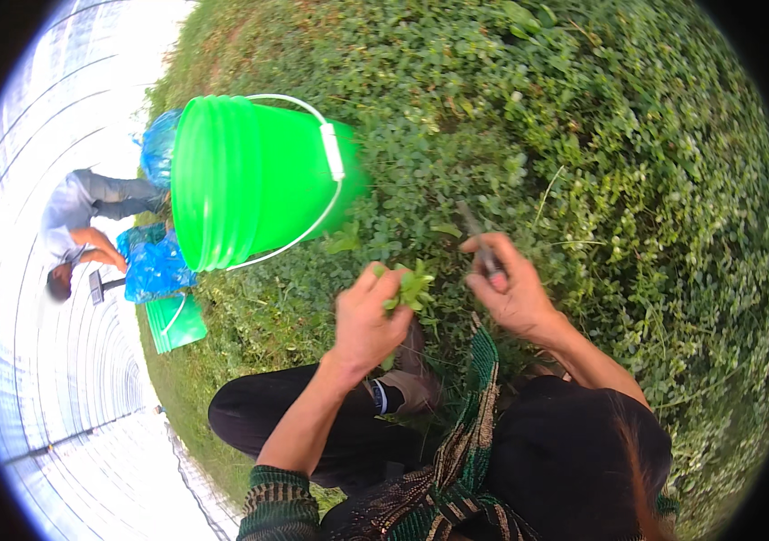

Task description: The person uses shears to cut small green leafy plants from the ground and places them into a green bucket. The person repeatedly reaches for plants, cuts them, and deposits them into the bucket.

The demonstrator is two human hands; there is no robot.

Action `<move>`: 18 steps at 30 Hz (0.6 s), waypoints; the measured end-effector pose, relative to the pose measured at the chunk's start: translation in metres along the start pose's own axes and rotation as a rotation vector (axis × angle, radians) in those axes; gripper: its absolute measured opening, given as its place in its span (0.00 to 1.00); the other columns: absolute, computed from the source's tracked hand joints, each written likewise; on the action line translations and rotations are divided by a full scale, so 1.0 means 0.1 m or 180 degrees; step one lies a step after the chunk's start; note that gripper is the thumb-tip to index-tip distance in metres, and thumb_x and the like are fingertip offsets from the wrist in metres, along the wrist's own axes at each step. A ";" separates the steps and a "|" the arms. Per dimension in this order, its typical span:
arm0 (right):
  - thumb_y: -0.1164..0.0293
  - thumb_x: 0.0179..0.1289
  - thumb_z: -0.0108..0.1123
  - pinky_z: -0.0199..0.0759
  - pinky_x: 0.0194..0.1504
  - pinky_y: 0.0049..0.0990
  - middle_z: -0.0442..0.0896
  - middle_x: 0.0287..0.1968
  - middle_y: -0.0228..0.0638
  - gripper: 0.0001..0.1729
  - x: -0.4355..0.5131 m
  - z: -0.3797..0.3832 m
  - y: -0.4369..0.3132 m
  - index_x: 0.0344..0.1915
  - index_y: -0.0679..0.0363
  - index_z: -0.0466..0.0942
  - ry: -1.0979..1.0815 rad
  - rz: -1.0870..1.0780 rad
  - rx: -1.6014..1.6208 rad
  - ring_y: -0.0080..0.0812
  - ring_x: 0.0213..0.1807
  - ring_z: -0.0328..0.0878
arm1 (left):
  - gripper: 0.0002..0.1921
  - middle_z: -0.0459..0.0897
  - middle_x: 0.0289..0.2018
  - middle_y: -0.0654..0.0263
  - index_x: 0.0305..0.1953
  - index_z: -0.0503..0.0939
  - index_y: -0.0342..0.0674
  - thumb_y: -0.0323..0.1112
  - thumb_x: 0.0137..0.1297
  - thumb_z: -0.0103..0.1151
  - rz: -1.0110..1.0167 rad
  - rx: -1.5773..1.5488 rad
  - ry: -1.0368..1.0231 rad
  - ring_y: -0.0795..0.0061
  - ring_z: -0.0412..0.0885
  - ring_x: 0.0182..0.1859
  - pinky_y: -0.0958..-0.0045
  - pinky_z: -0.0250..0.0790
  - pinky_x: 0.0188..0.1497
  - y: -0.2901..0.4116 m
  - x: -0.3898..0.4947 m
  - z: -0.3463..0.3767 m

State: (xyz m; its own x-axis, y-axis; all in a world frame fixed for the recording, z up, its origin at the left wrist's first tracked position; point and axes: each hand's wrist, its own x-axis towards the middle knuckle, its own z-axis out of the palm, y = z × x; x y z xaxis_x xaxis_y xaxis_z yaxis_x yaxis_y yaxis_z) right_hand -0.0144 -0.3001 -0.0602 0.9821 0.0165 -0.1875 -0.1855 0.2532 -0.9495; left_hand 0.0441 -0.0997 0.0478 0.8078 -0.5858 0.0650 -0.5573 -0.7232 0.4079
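My left hand (365, 321) is closed around a small bunch of leafy green sprigs (417, 287), whose leaves stick out past the thumb and fingers. To its right, my right hand (523, 291) grips a small knife (480, 242) with a slightly blurred blade pointing away from me. A pinkish end of the knife's handle shows in the palm. Blade and sprigs are apart. Both hands are above a dense bed of low leafy plants (655, 223). Beyond my left hand is a bright green plastic bucket (283, 176) with a white-gripped wire handle; its inside is hidden.
My bent knees in black trousers (276, 409) flank the hands, with a knotted green striped cloth (482, 399) between. Further off are blue plastic bags (157, 270), a second green bucket (178, 321) and a bending person (73, 209). A tunnel greenhouse cover (39, 379) arches over everything.
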 end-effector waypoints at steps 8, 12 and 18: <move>0.70 0.67 0.64 0.73 0.48 0.30 0.79 0.38 0.35 0.26 -0.12 -0.06 0.11 0.63 0.58 0.71 -0.0589 0.0537 -0.0728 0.28 0.40 0.75 | 0.16 0.83 0.47 0.53 0.53 0.80 0.34 0.25 0.63 0.63 -0.0631 0.1478 0.1476 0.56 0.82 0.45 0.65 0.76 0.47 -0.91 0.35 -2.14; 0.68 0.66 0.65 0.73 0.49 0.32 0.80 0.38 0.36 0.26 -0.16 0.00 0.02 0.63 0.58 0.72 -0.0738 0.0693 -0.1044 0.31 0.40 0.77 | 0.16 0.80 0.49 0.50 0.52 0.80 0.34 0.23 0.61 0.64 -0.0176 0.2117 0.1468 0.53 0.81 0.51 0.62 0.75 0.54 -1.01 0.37 -2.33; 0.68 0.66 0.65 0.71 0.44 0.31 0.74 0.31 0.33 0.26 -0.09 -0.26 -0.36 0.63 0.59 0.72 -0.0587 0.0969 -0.1605 0.28 0.35 0.71 | 0.27 0.85 0.31 0.56 0.67 0.71 0.47 0.39 0.69 0.62 -0.0107 0.1148 -0.0675 0.51 0.84 0.29 0.54 0.76 0.32 -0.95 -0.10 -0.91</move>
State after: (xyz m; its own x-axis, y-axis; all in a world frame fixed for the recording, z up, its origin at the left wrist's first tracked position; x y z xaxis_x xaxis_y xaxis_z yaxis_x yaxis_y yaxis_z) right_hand -0.0172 -0.3347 -0.0314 0.8637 0.1945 -0.4649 -0.4063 -0.2770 -0.8707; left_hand 0.1066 0.0080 0.0909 0.7904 -0.5946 -0.1473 -0.5931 -0.8030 0.0591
